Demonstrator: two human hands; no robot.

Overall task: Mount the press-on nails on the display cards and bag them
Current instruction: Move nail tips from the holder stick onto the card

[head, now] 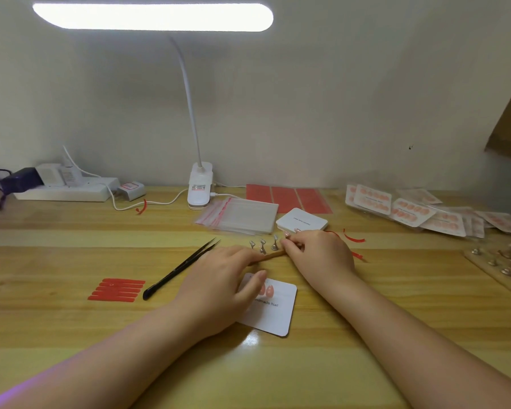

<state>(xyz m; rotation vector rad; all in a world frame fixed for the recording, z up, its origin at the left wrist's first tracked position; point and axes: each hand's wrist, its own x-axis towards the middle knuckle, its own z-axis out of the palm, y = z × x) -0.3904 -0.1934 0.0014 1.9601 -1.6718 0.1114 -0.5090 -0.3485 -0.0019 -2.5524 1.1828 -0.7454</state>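
Our desk, laid out around the display card

We have the display card at the centre of the table, two nails on it; our left hand lies over its 9 o'clock edge. At 12 o'clock stand the nail holders, our right hand just beside them at 1 o'clock. Beyond, the blank card stack sits just right of the bag stack, the tape sheets behind both. The tweezers lie at 10 o'clock, the tape strips at 9. The lamp clamp sits at 11 o'clock, the power strip far left of it, the finished cards at 2 o'clock.
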